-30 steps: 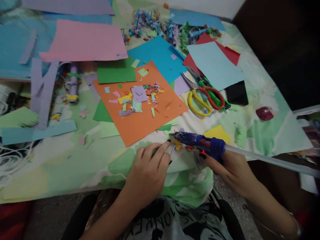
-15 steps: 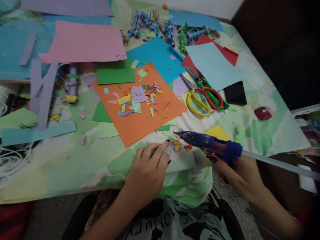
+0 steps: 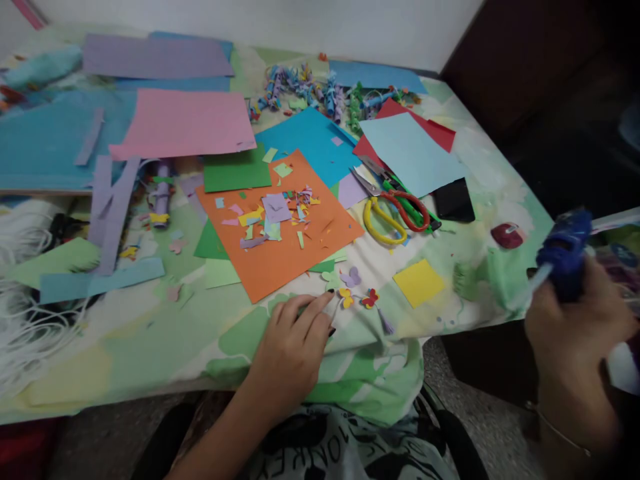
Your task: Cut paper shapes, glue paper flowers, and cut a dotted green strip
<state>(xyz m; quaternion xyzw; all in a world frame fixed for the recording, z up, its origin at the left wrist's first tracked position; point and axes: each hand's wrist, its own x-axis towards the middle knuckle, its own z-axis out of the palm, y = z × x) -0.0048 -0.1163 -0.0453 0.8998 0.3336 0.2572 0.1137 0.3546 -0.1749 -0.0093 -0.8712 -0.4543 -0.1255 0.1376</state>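
Note:
My left hand rests at the front of the table with its fingers closed on a thin white string. Beside its fingertips lie a yellow paper butterfly and a red paper butterfly, with a small purple tassel to their right. A pale green butterfly and a purple butterfly lie just beyond. Out past the table's right side, my right hand grips a blue hot glue gun, blurred by motion; a glue stick juts from it.
An orange sheet bears paper scraps. Scissors, a black phone and a yellow paper square lie to the right. Rolled paper pieces line the back. White cord is heaped at left.
My right hand has swung the glue gun away from the butterflies, rightward to the table's right edge. My left hand has stayed nearly in place. The view has tilted up slightly.

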